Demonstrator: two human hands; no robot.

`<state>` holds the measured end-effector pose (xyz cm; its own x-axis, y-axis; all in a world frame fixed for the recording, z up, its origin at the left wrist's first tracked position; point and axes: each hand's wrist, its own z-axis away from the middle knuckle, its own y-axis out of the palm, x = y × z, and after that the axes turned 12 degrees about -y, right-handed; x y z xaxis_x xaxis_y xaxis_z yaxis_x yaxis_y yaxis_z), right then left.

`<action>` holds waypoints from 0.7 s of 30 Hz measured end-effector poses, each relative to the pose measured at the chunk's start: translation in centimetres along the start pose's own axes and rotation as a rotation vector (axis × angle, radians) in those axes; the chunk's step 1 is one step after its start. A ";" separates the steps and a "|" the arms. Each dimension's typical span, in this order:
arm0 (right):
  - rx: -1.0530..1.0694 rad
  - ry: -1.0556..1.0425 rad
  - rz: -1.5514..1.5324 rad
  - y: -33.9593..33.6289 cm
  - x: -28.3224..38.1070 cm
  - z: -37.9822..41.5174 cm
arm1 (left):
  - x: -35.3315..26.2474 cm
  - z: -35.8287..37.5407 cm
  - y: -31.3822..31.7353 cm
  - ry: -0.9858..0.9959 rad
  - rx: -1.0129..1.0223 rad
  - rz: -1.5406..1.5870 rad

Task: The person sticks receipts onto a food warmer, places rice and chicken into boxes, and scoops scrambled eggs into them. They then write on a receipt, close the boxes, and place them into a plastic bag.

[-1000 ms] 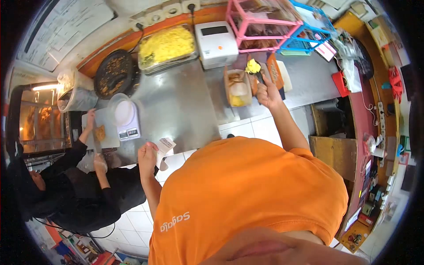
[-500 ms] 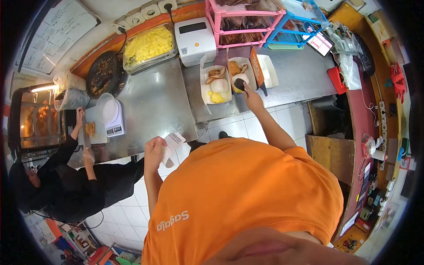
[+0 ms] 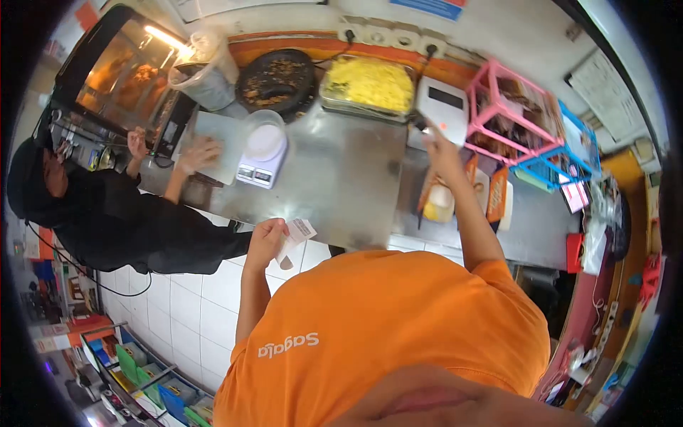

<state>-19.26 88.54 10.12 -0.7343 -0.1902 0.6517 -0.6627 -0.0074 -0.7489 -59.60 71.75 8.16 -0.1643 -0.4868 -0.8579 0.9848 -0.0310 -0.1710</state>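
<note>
My left hand [image 3: 267,243] is closed on a printed paper slip [image 3: 299,232], over the front edge of the steel counter. My right hand [image 3: 442,146] grips a dark spoon [image 3: 420,123] beside the right end of a glass tray of yellow food [image 3: 371,82], in front of the white printer [image 3: 440,107]. Below my right forearm are food boxes; one holds a pale mound and yellow food [image 3: 438,202]. Orange-and-black lids stand upright by them.
A co-worker in black [image 3: 135,220] stands at the left, hands over a cutting board [image 3: 219,146]. Nearby are a kitchen scale [image 3: 263,153], a black pan [image 3: 276,82] and a lit food warmer [image 3: 124,75]. Pink racks [image 3: 509,114] stand at the back right.
The view has swung left. My right hand has moved with the spoon from the food boxes to the yellow food tray. The co-worker's hands have shifted. My left hand still holds the slip.
</note>
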 end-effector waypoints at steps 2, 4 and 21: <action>-0.105 -0.417 -0.006 7.1 0.0 -6.0 | -0.2 -0.1 -2.5 -0.019 -0.013 0.047; 0.070 -0.304 0.187 10.5 0.9 -11.4 | -0.2 0.4 -3.4 0.048 -0.070 0.015; -0.710 0.664 -0.807 25.8 3.6 -31.0 | 2.3 -0.7 -12.5 -0.077 -0.227 0.107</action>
<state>-43.58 118.08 -3.15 0.1193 0.1520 0.9812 -0.7372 0.6756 -0.0150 -72.31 71.65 8.02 -0.0465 -0.5416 -0.8393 0.9570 0.2167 -0.1929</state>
